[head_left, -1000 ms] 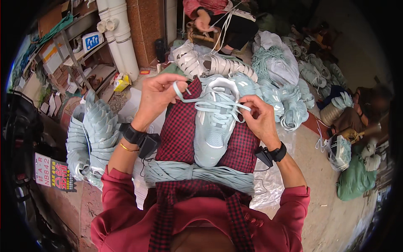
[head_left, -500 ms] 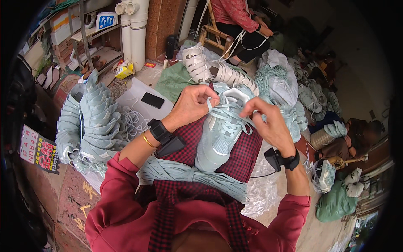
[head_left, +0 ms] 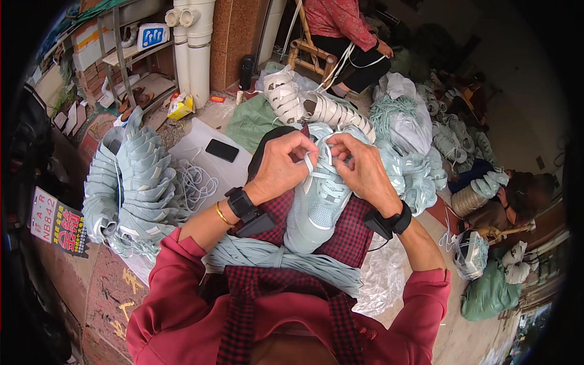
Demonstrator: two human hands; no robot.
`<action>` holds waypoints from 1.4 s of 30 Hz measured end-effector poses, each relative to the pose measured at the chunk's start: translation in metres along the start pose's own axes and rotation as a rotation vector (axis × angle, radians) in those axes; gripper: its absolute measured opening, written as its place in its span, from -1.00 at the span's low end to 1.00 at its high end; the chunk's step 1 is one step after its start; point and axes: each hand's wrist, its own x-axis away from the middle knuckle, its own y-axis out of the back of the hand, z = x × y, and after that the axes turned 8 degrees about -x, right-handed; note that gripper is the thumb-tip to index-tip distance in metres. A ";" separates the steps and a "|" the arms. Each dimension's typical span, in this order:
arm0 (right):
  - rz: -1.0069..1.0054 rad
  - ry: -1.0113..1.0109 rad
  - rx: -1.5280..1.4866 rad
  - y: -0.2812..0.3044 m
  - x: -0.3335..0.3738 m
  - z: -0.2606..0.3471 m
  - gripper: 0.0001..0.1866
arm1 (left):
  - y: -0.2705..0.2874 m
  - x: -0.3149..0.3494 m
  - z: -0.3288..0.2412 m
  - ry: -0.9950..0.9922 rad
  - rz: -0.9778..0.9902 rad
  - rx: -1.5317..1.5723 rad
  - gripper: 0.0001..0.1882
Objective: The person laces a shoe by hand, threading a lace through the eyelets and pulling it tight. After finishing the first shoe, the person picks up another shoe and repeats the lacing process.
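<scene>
A pale blue-green sneaker rests on the checked apron over my lap, toe toward me. Its flat, light shoelace is pinched between the fingers of my left hand, at the upper left of the shoe. My right hand is closed over the upper eyelets, thumb and forefinger together at the lace near the tongue. The fingers partly hide the lace's path there. Below the toe, a tied bundle of pale blue-green laces lies across my lap.
Stacked shoe uppers stand at left, beside loose laces and a black phone. White shoe parts lie ahead on green cloth. Bags and more shoe parts fill the right. Another person sits at the back, handling white strips.
My right hand has moved left and in toward the tongue, close to my left hand. The loose lace loops at the shoe's right side no longer show.
</scene>
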 end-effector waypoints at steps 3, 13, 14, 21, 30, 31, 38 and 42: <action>-0.007 -0.057 -0.122 -0.003 0.000 -0.015 -0.63 | -0.005 0.001 -0.002 -0.261 -0.109 -0.187 -0.83; 0.003 -0.147 -0.266 -0.006 -0.001 -0.013 -0.63 | 0.001 -0.014 0.014 0.329 0.154 0.369 -0.84; -0.004 -0.149 -0.273 -0.006 -0.002 -0.015 -0.63 | -0.001 -0.014 0.014 0.293 0.184 0.273 -0.84; -0.088 0.235 0.141 0.012 0.001 -0.013 -0.83 | -0.001 -0.009 0.016 0.052 0.014 0.143 -0.91; -0.162 0.003 -0.103 0.037 0.043 -0.014 -0.93 | 0.012 -0.011 0.010 0.046 -0.059 0.160 -0.80; -0.144 0.032 -0.064 0.030 0.037 0.000 -0.92 | 0.016 -0.015 0.010 -0.061 -0.101 0.128 -0.80; -0.113 0.139 0.023 0.011 0.028 -0.005 -0.85 | 0.003 -0.031 -0.049 -0.144 0.393 -0.142 -0.12; -0.256 0.193 0.204 0.043 0.035 -0.024 -0.87 | -0.004 -0.024 -0.039 -0.231 0.399 -0.356 0.22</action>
